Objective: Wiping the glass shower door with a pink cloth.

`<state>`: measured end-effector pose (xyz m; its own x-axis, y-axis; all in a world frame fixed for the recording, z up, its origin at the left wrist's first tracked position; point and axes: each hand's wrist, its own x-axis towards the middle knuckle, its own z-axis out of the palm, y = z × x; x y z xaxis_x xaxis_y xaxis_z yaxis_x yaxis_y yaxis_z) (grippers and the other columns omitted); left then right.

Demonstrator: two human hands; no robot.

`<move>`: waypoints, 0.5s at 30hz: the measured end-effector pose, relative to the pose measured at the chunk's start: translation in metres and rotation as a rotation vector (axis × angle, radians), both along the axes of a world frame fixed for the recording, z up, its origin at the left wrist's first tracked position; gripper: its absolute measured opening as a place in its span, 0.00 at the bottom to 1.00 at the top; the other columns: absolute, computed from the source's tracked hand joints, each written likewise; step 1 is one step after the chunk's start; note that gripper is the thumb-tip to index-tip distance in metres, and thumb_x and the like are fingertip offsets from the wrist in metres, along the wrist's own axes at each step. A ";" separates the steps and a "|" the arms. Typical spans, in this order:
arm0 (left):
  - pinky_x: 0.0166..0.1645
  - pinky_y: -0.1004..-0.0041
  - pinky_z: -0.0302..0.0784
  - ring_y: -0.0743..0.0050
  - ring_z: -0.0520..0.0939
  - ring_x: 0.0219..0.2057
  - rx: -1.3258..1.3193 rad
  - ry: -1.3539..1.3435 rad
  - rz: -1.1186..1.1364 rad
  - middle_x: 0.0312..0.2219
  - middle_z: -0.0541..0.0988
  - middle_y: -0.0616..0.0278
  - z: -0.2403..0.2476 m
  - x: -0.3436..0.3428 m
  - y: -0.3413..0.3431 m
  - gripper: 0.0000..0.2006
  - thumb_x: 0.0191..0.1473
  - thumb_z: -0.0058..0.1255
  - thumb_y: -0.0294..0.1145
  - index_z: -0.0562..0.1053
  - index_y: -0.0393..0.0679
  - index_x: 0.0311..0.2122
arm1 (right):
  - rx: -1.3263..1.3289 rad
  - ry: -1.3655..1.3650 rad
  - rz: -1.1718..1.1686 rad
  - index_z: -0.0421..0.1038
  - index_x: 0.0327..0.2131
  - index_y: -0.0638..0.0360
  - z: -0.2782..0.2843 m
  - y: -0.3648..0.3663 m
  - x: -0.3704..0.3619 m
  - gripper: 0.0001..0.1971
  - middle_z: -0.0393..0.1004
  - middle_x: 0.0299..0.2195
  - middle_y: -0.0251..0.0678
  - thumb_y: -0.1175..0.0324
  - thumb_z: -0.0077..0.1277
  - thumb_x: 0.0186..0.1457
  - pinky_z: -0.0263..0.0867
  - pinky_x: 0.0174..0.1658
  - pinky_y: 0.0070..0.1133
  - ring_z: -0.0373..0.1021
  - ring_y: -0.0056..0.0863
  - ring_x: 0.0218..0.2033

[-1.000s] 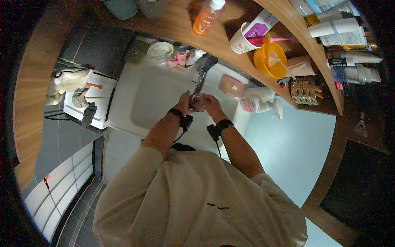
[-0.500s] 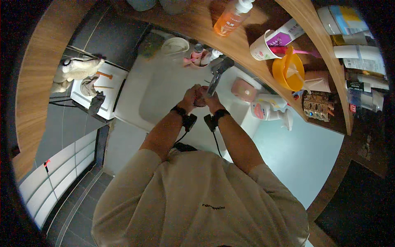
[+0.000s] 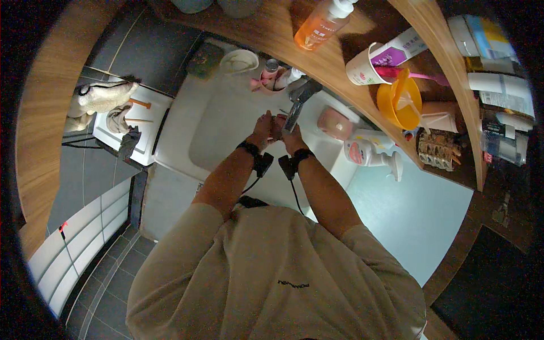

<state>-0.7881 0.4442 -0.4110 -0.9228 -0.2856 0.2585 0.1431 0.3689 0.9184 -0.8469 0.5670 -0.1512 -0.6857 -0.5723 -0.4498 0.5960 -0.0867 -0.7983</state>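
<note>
Both hands are together over the white sink (image 3: 218, 136), under the dark metal faucet (image 3: 293, 116). My left hand (image 3: 261, 131) is on the left, its fingers stretched away from me and slightly curved. My right hand (image 3: 292, 140) is partly covered by the faucet spout, with its fingers bent inward. A small dark reddish patch shows between the palms; I cannot tell whether it is an object or shaded fingers. Each wrist wears a black strap with a small box and a cable.
On the sink's back rim stand a pale oval dish (image 3: 239, 62) and a pink container with small bottles (image 3: 274, 76). To the right are a pink soap box (image 3: 335, 123) and a white spray bottle (image 3: 371, 154). A wooden shelf (image 3: 272, 42) overhangs the back, holding an orange pump bottle (image 3: 322, 27) and a yellow cup (image 3: 399, 105).
My hands have parted slightly under the faucet, and the left fingers have straightened. The view has shifted a little.
</note>
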 end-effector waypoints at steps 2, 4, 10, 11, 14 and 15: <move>0.44 0.65 0.72 0.57 0.77 0.40 0.141 -0.232 -0.238 0.41 0.76 0.54 0.060 -0.030 0.081 0.24 0.55 0.47 0.51 0.69 0.46 0.50 | 0.108 0.010 0.002 0.70 0.42 0.57 -0.021 0.055 -0.017 0.16 0.74 0.37 0.29 0.63 0.61 0.51 0.69 0.40 0.24 0.71 0.24 0.38; 0.58 0.52 0.67 0.43 0.75 0.49 0.198 -0.469 -0.403 0.46 0.75 0.47 0.125 -0.047 0.082 0.28 0.48 0.57 0.45 0.67 0.47 0.53 | 0.221 0.005 -0.099 0.70 0.41 0.57 -0.024 0.069 -0.022 0.16 0.74 0.37 0.29 0.63 0.60 0.52 0.69 0.40 0.23 0.71 0.24 0.38; 0.58 0.50 0.65 0.50 0.75 0.49 0.377 -0.881 -0.137 0.45 0.77 0.55 0.160 -0.049 0.062 0.24 0.52 0.53 0.44 0.67 0.50 0.54 | 0.247 0.108 -0.139 0.70 0.40 0.59 -0.029 0.048 -0.022 0.13 0.73 0.34 0.31 0.62 0.56 0.56 0.69 0.39 0.24 0.71 0.24 0.37; 0.38 0.62 0.65 0.63 0.73 0.32 0.808 -1.034 -0.059 0.32 0.76 0.60 0.195 -0.061 0.082 0.17 0.58 0.43 0.50 0.71 0.48 0.43 | 0.224 0.103 -0.230 0.69 0.40 0.59 -0.056 0.075 -0.032 0.13 0.73 0.34 0.32 0.61 0.55 0.57 0.69 0.38 0.25 0.71 0.25 0.37; 0.21 0.72 0.69 0.74 0.73 0.17 0.821 -0.695 -0.129 0.21 0.76 0.63 0.124 -0.025 0.066 0.24 0.63 0.36 0.56 0.75 0.46 0.31 | 0.327 0.033 -0.015 0.68 0.42 0.59 -0.033 0.048 -0.028 0.14 0.73 0.36 0.32 0.62 0.54 0.57 0.70 0.39 0.26 0.71 0.27 0.38; 0.24 0.70 0.72 0.71 0.75 0.20 0.352 -0.257 -0.315 0.22 0.76 0.61 0.084 -0.035 0.039 0.23 0.62 0.38 0.55 0.74 0.46 0.30 | 0.282 0.042 0.056 0.68 0.42 0.59 -0.009 0.018 -0.015 0.14 0.73 0.36 0.32 0.62 0.54 0.57 0.70 0.39 0.26 0.71 0.27 0.38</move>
<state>-0.8234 0.4830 -0.3268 -0.9987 -0.0133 -0.0487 -0.0488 0.0075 0.9988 -0.8621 0.5852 -0.1604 -0.6780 -0.4659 -0.5685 0.5597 0.1741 -0.8102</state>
